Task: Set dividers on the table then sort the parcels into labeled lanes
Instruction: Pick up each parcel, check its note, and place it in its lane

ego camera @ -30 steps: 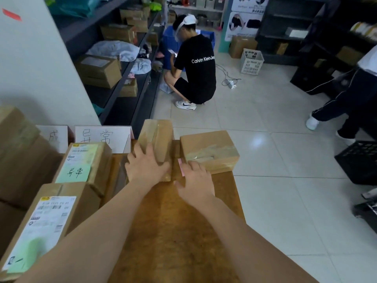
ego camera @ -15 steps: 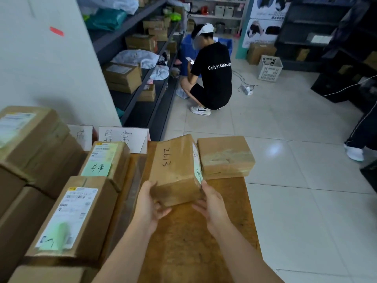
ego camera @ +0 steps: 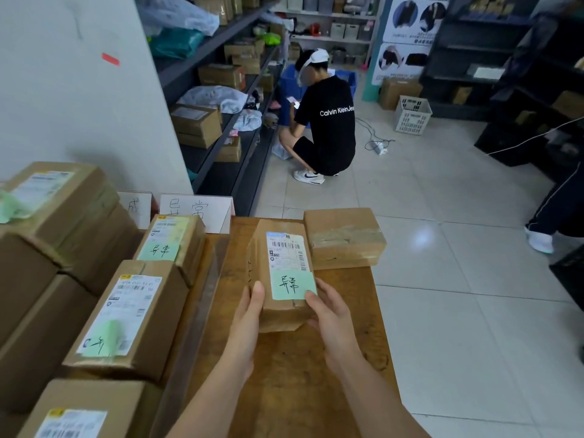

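At frame centre, the left hand (ego camera: 249, 314) and right hand (ego camera: 330, 314) hold 1 parcel (ego camera: 281, 305) over the tabletop (ego camera: 300, 380). Their fingers (ego camera: 256, 297) clasp its near end, green note (ego camera: 292, 286) facing up. A second parcel (ego camera: 344, 237) lies just beyond it.

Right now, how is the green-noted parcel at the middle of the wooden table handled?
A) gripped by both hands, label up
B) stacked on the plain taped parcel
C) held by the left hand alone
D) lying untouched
A: the left hand and the right hand grip the parcel by opposite sides of its near end, its shipping label and green note facing up.
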